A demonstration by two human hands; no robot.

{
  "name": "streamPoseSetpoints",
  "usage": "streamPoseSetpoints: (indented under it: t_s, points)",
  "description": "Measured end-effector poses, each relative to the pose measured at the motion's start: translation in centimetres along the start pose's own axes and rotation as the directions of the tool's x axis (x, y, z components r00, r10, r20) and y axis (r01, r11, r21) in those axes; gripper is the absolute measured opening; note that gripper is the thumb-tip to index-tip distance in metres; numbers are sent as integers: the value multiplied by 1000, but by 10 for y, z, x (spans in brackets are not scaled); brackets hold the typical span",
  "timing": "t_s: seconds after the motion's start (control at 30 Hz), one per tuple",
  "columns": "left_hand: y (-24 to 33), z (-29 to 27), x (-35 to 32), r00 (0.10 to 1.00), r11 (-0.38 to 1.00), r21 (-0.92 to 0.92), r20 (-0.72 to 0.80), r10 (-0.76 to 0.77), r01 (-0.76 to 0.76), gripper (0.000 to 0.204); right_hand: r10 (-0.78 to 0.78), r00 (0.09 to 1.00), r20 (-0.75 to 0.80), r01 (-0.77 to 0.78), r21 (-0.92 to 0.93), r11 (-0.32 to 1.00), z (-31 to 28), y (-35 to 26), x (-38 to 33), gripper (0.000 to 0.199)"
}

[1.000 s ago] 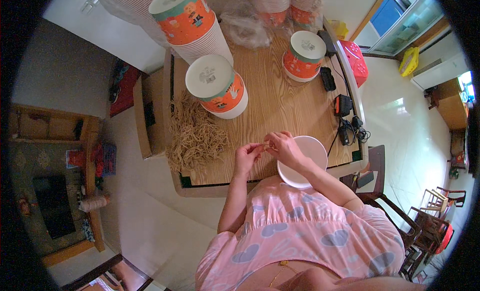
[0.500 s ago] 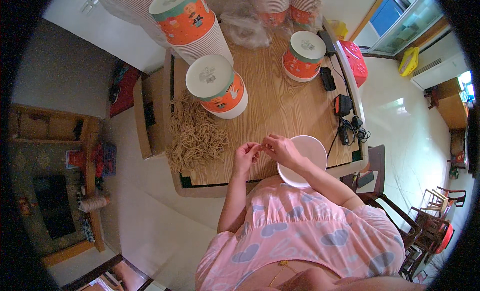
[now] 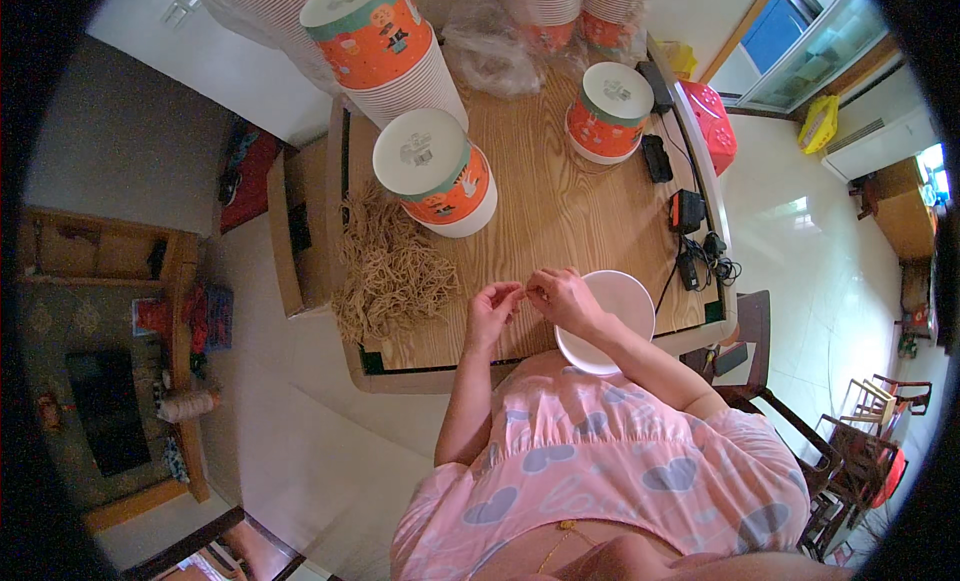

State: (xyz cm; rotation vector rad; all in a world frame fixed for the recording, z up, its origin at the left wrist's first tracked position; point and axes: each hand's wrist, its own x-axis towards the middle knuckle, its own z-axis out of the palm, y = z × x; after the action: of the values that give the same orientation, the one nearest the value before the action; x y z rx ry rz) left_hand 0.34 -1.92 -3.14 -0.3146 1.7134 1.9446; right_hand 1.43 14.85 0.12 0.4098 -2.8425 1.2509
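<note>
Rubber bands (image 3: 392,271), thin and tan, lie in a loose heap on the left part of the wooden table (image 3: 570,211), and both hands work just to the right of that heap, above the near edge. The left hand (image 3: 492,309) and the right hand (image 3: 560,296) are almost touching, fingertips turned toward each other. They seem to pinch something very small between them, probably one band, but it is too fine to see clearly, so I cannot tell for sure what they grasp. No hand is flat or relaxed; the fingers are curled in a pinch.

Just under the right hand stands a white bowl (image 3: 612,316), partly over the edge of the table near the body. This is one risk, I think: if the right forearm pushes it, the bowl could slide off and fall on the floor. A band stretched between the fingers could also slip and snap away, and it would be hard to find on the pale floor.

Behind the heap stands an orange paper cup stack with white lid (image 3: 432,171), very close to the bands; a wide reach into the heap might knock it. Farther back are a taller cup stack (image 3: 375,41) and a smaller one (image 3: 608,109). Black chargers and cables (image 3: 695,241) lie at the right edge, where a stray band could tangle.
</note>
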Motion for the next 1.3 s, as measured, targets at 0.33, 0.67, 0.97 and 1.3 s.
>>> streamPoseSetpoints:
  t_s: [0.33, 0.67, 0.97, 1.3]
  points:
    - [-15, 1, 6, 957, 918, 272, 44, 287, -288, 13, -17, 999, -36, 15, -53, 998, 0, 1, -1, 9]
    - [-2, 1, 2, 991, 968, 214, -10, 136, -130, 13, -30, 1000, -6, 29, -71, 997, -3, 5, 2, 11]
    - [3, -4, -5, 1000, 993, 112, -2, 31, -30, 15, -20, 1000, 7, 20, -94, 995, -1, 7, 6, 11]
    - [12, 5, -7, 995, 974, 206, 3, 100, -98, 13, -16, 1000, 14, 18, -145, 989, -3, 4, 6, 10]
